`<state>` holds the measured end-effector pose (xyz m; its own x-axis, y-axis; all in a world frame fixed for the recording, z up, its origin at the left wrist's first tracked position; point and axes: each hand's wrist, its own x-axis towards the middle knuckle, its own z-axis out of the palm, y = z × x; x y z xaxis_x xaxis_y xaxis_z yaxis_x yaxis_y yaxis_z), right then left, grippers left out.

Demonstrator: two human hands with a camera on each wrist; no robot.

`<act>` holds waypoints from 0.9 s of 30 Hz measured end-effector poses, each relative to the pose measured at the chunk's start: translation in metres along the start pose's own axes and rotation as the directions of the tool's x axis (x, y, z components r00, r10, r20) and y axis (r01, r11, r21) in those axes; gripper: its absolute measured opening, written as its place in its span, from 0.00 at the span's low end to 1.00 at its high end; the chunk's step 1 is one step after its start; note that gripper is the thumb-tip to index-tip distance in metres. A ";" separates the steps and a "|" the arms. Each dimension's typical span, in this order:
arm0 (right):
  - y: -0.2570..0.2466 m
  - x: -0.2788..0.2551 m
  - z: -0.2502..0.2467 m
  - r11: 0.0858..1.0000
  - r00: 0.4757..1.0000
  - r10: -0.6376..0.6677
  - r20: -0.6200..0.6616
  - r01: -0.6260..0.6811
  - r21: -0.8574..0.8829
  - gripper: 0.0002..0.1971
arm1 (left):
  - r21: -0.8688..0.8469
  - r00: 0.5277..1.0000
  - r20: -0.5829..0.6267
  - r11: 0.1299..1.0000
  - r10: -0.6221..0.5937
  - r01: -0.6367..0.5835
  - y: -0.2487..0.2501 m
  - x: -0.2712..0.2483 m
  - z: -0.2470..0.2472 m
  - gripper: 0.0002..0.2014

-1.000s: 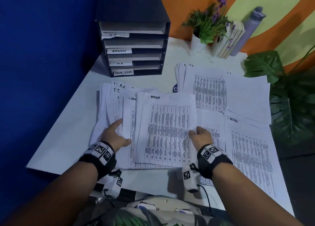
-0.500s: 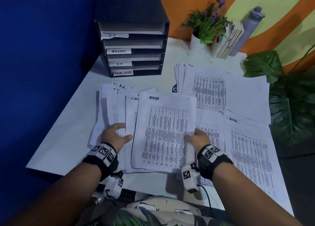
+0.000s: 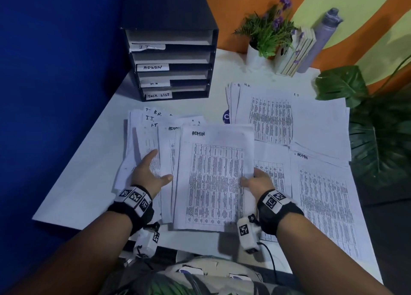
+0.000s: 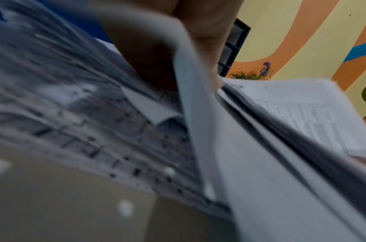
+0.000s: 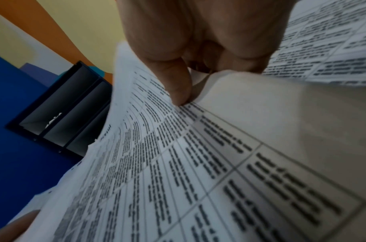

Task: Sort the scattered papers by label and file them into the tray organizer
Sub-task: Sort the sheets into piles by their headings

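Observation:
The black tray organizer [image 3: 173, 65] stands at the back left, with slots labelled IT, ADMIN, H.R and TASK LIST. My right hand [image 3: 249, 177] pinches the right edge of a stack of printed sheets headed ADMIN [image 3: 213, 179], thumb on top [image 5: 177, 85], and the edge is lifted off the table. My left hand [image 3: 160, 165] lies on the fanned pile of IT, H.R and ADMIN sheets [image 3: 151, 134] just left of that stack. Its forefinger and thumb are stretched out, and a curled sheet [image 4: 198, 131] hides its other fingers.
More sheets marked H.R, IT and ADMIN [image 3: 289, 121] cover the right half of the white table [image 3: 84, 183]. At the back right stand a potted plant [image 3: 266, 34], some books [image 3: 295, 52] and a grey bottle [image 3: 320, 39]. Big leaves [image 3: 378, 139] overhang the right edge.
The right hand has raised and tilted the ADMIN stack slightly leftward. The left hand curled on the left pile, then stretched its forefinger and thumb out again.

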<state>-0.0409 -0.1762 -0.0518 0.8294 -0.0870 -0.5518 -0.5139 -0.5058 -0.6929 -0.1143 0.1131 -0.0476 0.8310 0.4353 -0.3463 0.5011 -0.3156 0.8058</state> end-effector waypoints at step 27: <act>-0.013 -0.010 -0.026 0.994 0.985 -0.072 -0.158 0.084 0.068 0.22 | 0.059 0.994 0.056 0.994 0.089 -0.092 0.012 0.007 0.012 0.13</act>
<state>-0.0368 -0.1906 -0.0249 0.8885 -0.1850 -0.4200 -0.4564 -0.4514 -0.7667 -0.0991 0.1021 -0.0465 0.8846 0.3574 -0.2996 0.4356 -0.4038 0.8045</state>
